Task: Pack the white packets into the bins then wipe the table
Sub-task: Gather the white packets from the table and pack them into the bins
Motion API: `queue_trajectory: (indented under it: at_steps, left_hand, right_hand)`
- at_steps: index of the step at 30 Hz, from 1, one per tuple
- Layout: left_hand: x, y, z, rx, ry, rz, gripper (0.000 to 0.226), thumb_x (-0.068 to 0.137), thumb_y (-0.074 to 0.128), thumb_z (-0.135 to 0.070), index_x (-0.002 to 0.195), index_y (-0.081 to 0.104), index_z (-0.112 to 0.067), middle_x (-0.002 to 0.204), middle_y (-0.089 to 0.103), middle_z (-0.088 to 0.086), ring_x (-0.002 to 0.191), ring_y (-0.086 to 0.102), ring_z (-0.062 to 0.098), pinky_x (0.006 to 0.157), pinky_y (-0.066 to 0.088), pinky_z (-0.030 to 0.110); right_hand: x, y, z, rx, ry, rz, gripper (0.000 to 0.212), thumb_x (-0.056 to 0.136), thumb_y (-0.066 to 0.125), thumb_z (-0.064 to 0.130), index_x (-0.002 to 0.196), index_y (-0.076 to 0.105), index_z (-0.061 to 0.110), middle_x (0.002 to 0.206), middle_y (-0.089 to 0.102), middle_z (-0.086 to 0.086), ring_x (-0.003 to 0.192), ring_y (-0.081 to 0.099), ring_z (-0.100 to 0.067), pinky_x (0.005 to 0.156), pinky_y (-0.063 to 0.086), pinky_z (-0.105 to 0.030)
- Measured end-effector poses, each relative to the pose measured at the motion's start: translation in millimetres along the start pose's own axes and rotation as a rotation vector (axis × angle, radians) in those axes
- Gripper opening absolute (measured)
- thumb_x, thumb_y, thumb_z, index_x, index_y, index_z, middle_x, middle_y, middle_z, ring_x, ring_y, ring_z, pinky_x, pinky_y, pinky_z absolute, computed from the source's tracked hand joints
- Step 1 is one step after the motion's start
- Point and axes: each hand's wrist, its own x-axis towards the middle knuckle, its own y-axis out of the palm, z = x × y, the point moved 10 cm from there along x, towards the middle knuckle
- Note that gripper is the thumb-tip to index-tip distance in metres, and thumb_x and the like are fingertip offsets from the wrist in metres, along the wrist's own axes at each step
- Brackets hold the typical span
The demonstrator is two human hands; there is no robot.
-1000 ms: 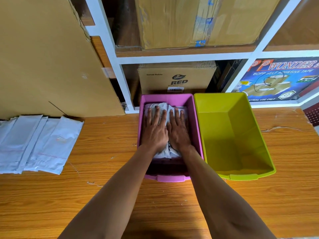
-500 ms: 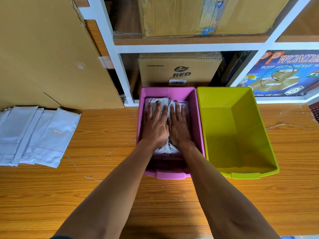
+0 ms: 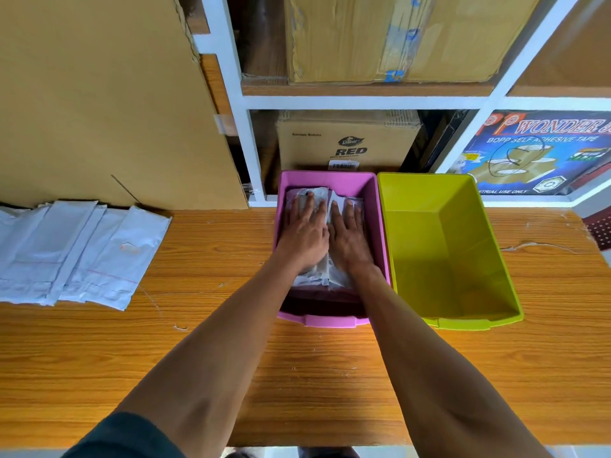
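- Both hands are laid flat, palms down, inside the pink bin [image 3: 327, 180], side by side & nearly touching at the thumbs.
- Left hand [image 3: 305, 234] is pressed onto the crumpled white packets in the bin [image 3: 319, 196], fingers straight and slightly spread, nothing gripped.
- Right hand [image 3: 350, 238] is kept the same way, fingers straight, flat on the packets, nothing pinched.
- The packets in the bin are bunched up under both palms; wrinkled edges are seen past the fingertips and near the wrists.
- A yellow-green bin [image 3: 429, 193] is parked just beside the pink one on the right, walls touching or v. close, can't tell which. No packets are seen in it.
- A stack of flat white packets [image 3: 82, 256] is fanned out on the worktop [image 3: 314, 375] at far left, well apart from the bins.
- A big cardboard sheet [image 3: 99, 94] is leaned upright behind that stack.
- Behind the bins a white-framed shelf [image 3: 244, 143] is seen w/ a brown carton marked "RED" [image 3: 347, 140], a taped carton [image 3: 396, 38] above it, and a blue adhesive-tape box [image 3: 535, 153] at right.
- A dark sleeve [image 3: 125, 438] is visible on the left arm at the bottom edge.
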Motion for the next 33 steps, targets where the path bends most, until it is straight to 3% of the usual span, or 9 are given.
queue_trajectory:
  at_steps: [4,8,12,14,16,21,27,33]
  left_hand:
    - [-17,-43,-6,-0.112,0.055,-0.164,0.059,0.111,0.035,-0.026,0.166,0.025,-0.007,0.174,0.018,0.017,0.163,0.009,0.035,0.133,0.002,0.046]
    - [-46,-86,7,-0.160,0.142,-0.352,0.047,0.105,0.045,-0.017,0.148,0.050,0.000,0.149,0.052,0.020,0.143,0.044,0.036,0.123,0.035,0.049]
    - [-80,-117,46,-0.176,0.099,-0.430,0.042,0.107,0.046,-0.018,0.145,0.055,-0.002,0.143,0.057,0.019,0.136,0.050,0.034,0.116,0.045,0.048]
    - [-100,-127,72,-0.159,0.071,-0.458,0.040,0.107,0.047,-0.018,0.144,0.057,-0.004,0.141,0.059,0.018,0.132,0.052,0.034,0.109,0.049,0.048]
    - [-122,-136,105,-0.152,0.045,-0.476,0.039,0.108,0.048,-0.021,0.144,0.056,-0.008,0.139,0.059,0.013,0.130,0.052,0.031,0.105,0.052,0.045]
    - [-175,-145,192,-0.114,-0.048,-0.475,0.039,0.109,0.045,-0.026,0.144,0.055,-0.013,0.145,0.055,0.010,0.133,0.050,0.029,0.105,0.049,0.046]
    - [-236,-133,295,-0.099,-0.159,-0.421,0.037,0.108,0.049,-0.024,0.142,0.057,-0.013,0.147,0.055,0.011,0.132,0.050,0.033,0.095,0.051,0.048]
    - [-278,-117,387,-0.092,-0.317,-0.337,0.041,0.109,0.049,-0.025,0.148,0.053,-0.012,0.153,0.050,0.011,0.137,0.045,0.032,0.102,0.047,0.048]
  right_hand:
    - [-9,-21,3,0.068,-0.006,-0.093,0.053,0.112,0.026,0.016,0.159,0.029,-0.008,0.158,0.030,-0.043,0.149,0.025,-0.062,0.125,0.019,-0.068]
    - [-18,-61,25,0.159,0.110,-0.174,0.060,0.104,0.023,0.031,0.151,0.043,0.000,0.150,0.049,-0.031,0.141,0.045,-0.047,0.116,0.041,-0.057]
    - [-32,-94,77,0.130,0.087,-0.355,0.037,0.103,0.044,0.026,0.125,0.063,0.003,0.122,0.068,-0.025,0.109,0.064,-0.045,0.092,0.055,-0.053]
    - [-40,-101,110,0.085,0.057,-0.425,0.028,0.102,0.046,0.026,0.115,0.065,0.009,0.110,0.070,-0.019,0.097,0.064,-0.044,0.081,0.053,-0.051]
    - [-47,-99,148,0.085,0.025,-0.437,0.027,0.104,0.045,0.029,0.115,0.064,0.013,0.110,0.070,-0.017,0.098,0.063,-0.042,0.081,0.051,-0.051]
    - [-61,-63,236,0.119,-0.019,-0.379,0.033,0.104,0.037,0.036,0.119,0.060,0.017,0.115,0.066,-0.012,0.103,0.061,-0.037,0.084,0.052,-0.049]
    - [-68,6,326,0.126,-0.057,-0.219,0.023,0.100,0.054,0.028,0.119,0.056,0.016,0.122,0.061,-0.010,0.109,0.059,-0.035,0.086,0.050,-0.047]
    - [-63,78,391,0.095,-0.061,0.045,0.053,0.104,0.052,0.052,0.145,0.046,0.020,0.152,0.046,-0.007,0.136,0.045,-0.032,0.104,0.044,-0.048]
